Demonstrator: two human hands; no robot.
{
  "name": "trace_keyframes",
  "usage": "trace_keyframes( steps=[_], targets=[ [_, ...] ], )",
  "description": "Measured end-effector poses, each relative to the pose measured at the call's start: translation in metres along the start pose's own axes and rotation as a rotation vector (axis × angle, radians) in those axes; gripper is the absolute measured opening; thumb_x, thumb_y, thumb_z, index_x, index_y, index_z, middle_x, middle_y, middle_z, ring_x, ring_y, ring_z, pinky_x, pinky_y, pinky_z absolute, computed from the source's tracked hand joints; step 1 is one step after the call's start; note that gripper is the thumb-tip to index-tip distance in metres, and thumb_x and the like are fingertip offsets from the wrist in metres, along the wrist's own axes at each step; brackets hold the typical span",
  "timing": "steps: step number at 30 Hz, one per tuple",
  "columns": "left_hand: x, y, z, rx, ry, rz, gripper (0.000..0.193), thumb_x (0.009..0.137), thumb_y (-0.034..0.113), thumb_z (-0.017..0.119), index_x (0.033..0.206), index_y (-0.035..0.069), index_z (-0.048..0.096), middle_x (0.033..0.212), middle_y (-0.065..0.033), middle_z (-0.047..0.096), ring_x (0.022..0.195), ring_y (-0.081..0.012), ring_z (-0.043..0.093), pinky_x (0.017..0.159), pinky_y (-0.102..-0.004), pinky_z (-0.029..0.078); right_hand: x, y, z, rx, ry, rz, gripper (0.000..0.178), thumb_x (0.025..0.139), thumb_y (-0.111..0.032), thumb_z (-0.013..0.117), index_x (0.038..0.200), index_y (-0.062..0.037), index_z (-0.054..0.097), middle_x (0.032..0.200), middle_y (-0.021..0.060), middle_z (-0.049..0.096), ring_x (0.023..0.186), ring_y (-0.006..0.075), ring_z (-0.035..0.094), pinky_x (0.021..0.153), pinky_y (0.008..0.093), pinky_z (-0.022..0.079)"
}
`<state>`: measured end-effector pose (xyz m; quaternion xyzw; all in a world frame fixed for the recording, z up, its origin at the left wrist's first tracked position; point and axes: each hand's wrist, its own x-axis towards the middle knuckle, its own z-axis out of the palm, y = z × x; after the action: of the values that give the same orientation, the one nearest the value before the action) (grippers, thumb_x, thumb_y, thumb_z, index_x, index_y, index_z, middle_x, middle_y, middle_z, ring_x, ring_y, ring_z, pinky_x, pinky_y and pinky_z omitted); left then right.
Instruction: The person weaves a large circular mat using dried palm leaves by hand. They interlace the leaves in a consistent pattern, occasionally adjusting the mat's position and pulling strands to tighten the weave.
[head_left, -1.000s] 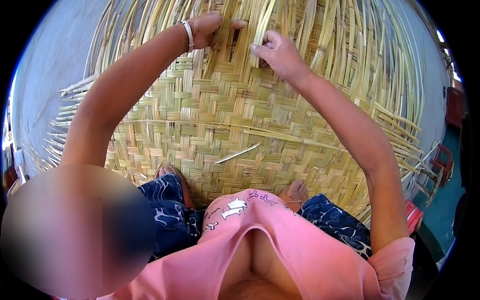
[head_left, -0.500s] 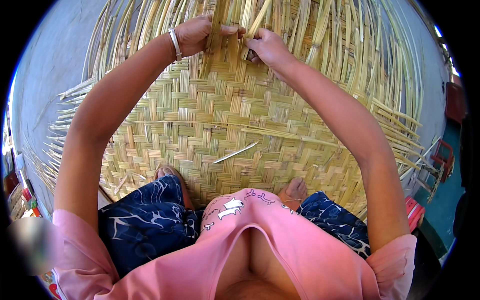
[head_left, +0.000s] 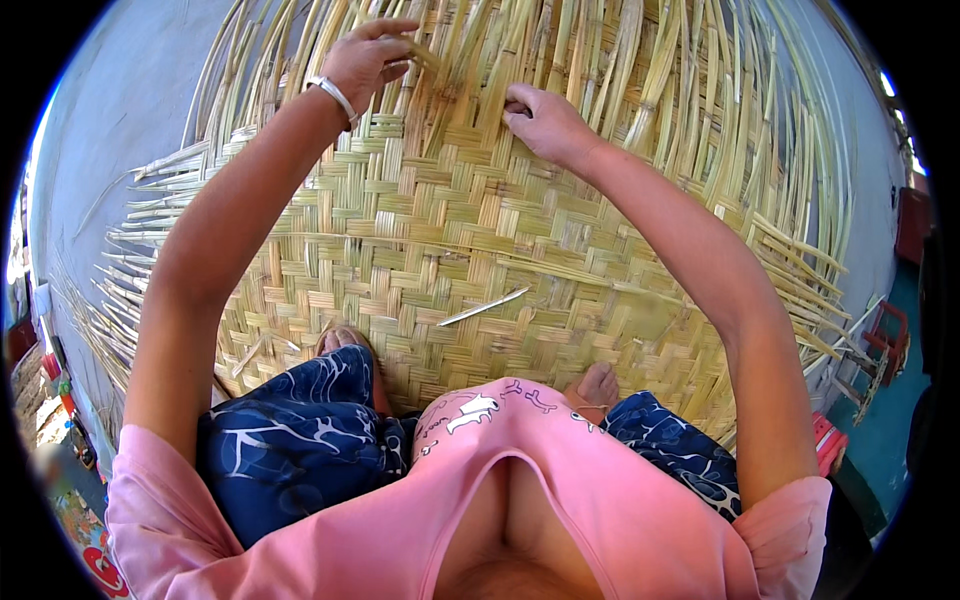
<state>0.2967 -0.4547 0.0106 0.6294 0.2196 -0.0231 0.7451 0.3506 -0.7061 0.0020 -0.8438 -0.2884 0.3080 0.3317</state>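
A mat of split-cane strips (head_left: 400, 200), woven in a zigzag pattern, spreads below my hands. Its unwoven cane strips (head_left: 640, 80) fan out beyond the far edge. Over the left part of that edge, my left hand (head_left: 365, 62) has its fingers stretched out and apart, a white bangle at the wrist. A blurred strip passes close to its fingertips. To the right, my right hand (head_left: 545, 120) is closed, fingers curled at a strip along the weaving edge. Its fingertips are partly hidden.
My feet rest on the mat's near part, the right foot (head_left: 597, 385) bare. A loose pale sliver (head_left: 483, 306) lies on the weave. Cane ends stick out at both sides over the grey floor (head_left: 115, 130). A red object (head_left: 885, 330) stands at far right.
My left hand has let go of the strips it held and moved left, its fingers opening. My right hand has shifted slightly right and down; the raised strips between the hands have dropped.
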Motion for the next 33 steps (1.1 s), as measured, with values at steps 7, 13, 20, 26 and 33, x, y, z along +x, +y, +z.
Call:
trace_keyframes(
  steps=[7,13,20,26,33],
  targets=[
    [-0.057,-0.051,-0.027,-0.045,0.334,-0.119,0.013,0.084,0.004,0.060,0.097,0.006,0.061,0.081,-0.0029,0.063,0.069,-0.0125,0.062,0.062,-0.0242,0.052,-0.003,0.004,0.014,-0.160,0.083,-0.029,0.046,0.078,-0.005,0.051,0.123,0.0000,0.045,0.111,0.0178,0.061,0.103,0.0337,0.057,0.091,0.0397,0.044],
    [-0.066,-0.025,-0.049,-0.236,0.216,-0.089,0.021,0.088,0.010,0.056,0.109,0.008,0.058,0.102,-0.0070,0.061,0.094,-0.0148,0.058,0.081,-0.0334,0.049,-0.018,0.016,0.025,-0.141,0.215,-0.156,0.050,0.075,0.000,0.050,0.125,0.0011,0.043,0.118,0.0193,0.054,0.113,0.0345,0.049,0.100,0.0396,0.037],
    [-0.107,0.044,-0.133,-0.769,-0.105,0.190,0.031,0.092,0.020,0.052,0.121,0.010,0.047,0.103,-0.0102,0.060,0.102,-0.0214,0.056,0.095,-0.0430,0.042,-0.031,0.014,0.027,-0.443,0.204,-0.336,0.051,0.070,0.001,0.051,0.121,-0.0026,0.047,0.124,0.0197,0.048,0.119,0.0357,0.043,0.104,0.0431,0.031],
    [-0.133,0.068,-0.184,-0.743,-0.205,0.222,0.027,0.093,0.026,0.053,0.107,0.003,0.050,0.079,-0.0019,0.053,0.072,-0.0147,0.052,0.083,-0.0370,0.044,-0.035,0.009,0.022,-0.500,0.070,-0.374,0.048,0.069,0.001,0.054,0.116,-0.0026,0.050,0.124,0.0191,0.047,0.119,0.0369,0.041,0.103,0.0423,0.032],
    [-0.145,0.058,-0.314,-0.966,0.025,0.445,0.020,0.095,0.022,0.050,0.093,0.002,0.051,0.070,-0.0013,0.048,0.064,-0.0144,0.047,0.082,-0.0355,0.044,-0.026,-0.013,0.023,-0.588,0.027,-0.303,0.041,0.066,0.002,0.056,0.107,-0.0012,0.050,0.119,0.0194,0.047,0.113,0.0372,0.043,0.101,0.0427,0.033]
  ],
)
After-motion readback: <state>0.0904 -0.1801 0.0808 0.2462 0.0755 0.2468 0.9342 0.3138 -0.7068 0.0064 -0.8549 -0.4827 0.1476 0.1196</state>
